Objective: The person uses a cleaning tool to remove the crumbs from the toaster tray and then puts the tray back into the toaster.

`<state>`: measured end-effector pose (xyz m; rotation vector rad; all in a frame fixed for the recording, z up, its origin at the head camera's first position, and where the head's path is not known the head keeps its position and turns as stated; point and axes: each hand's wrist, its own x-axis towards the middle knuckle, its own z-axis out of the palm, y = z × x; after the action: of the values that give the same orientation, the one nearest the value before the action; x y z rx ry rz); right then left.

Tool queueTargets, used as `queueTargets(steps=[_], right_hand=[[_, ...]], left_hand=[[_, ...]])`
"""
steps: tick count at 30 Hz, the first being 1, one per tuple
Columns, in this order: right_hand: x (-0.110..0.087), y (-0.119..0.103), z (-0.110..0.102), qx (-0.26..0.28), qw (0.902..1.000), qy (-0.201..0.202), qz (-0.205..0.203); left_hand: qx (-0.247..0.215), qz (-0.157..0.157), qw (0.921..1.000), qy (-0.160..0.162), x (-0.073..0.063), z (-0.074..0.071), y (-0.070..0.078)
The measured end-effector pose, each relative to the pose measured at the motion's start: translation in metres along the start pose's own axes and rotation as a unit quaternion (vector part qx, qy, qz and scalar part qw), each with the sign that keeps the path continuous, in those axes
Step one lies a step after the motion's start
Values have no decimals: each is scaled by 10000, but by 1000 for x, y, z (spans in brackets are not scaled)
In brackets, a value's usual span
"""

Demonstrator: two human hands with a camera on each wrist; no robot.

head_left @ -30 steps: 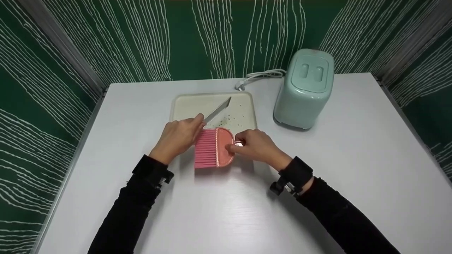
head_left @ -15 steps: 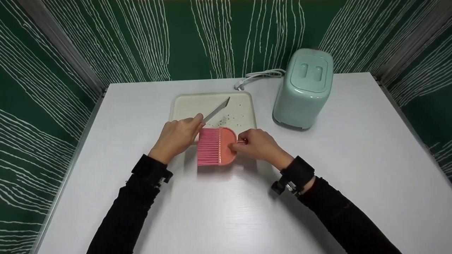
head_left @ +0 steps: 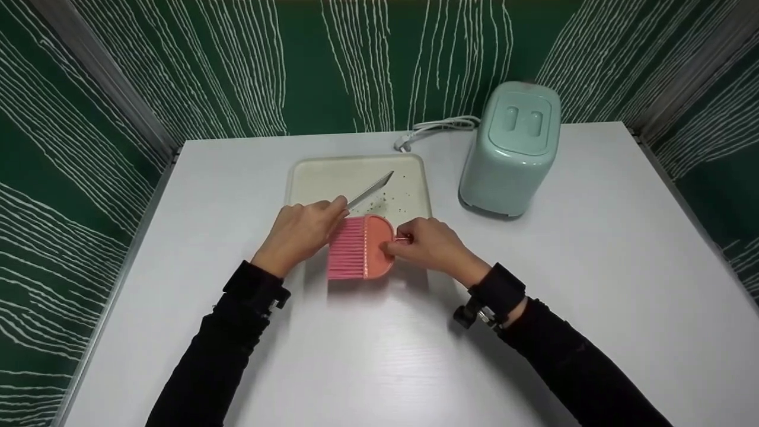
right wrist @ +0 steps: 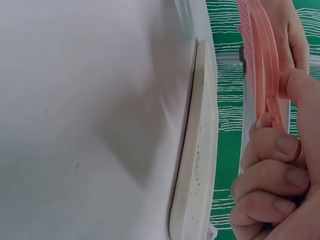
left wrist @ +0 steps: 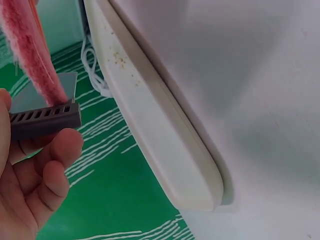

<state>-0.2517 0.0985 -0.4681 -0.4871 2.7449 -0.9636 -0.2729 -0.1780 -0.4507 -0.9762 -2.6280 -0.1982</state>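
Observation:
In the head view my left hand (head_left: 305,231) grips a thin, flat grey dustpan (head_left: 372,190), seen nearly edge-on over the tray. The left wrist view shows its dark slotted edge (left wrist: 45,117) between thumb and fingers. My right hand (head_left: 430,243) pinches the short handle of a coral hand brush (head_left: 378,246), thumb on its rounded back. The pink bristles (head_left: 347,249) point left and overlap the left fingers; in the left wrist view their tips are at the slotted edge. Below, a cream tray (head_left: 314,178) bears scattered dark crumbs (head_left: 379,204).
A mint-green toaster (head_left: 519,148) stands right of the tray, its white cord and plug (head_left: 406,142) lying behind on the white table (head_left: 379,356). Green walls with white lines (head_left: 332,71) rise behind and at both sides.
The brush shifts slightly right, then back left across the left fingers. The dustpan's far end has tilted lower and a little to the right. The tray and toaster stay put.

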Motion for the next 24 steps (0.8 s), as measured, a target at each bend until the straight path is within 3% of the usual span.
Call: queueTargets(steps=[4, 11, 24], right_hand=[[1, 6, -2, 100, 9997, 119, 193], [3, 15, -6, 168, 9982, 222, 528], [7, 34, -15, 381, 9922, 686, 964]], left_hand=[[81, 14, 10000, 27, 1, 1, 1], [253, 53, 9983, 524, -1, 5, 1], [191, 174, 9972, 702, -3, 3, -2]])
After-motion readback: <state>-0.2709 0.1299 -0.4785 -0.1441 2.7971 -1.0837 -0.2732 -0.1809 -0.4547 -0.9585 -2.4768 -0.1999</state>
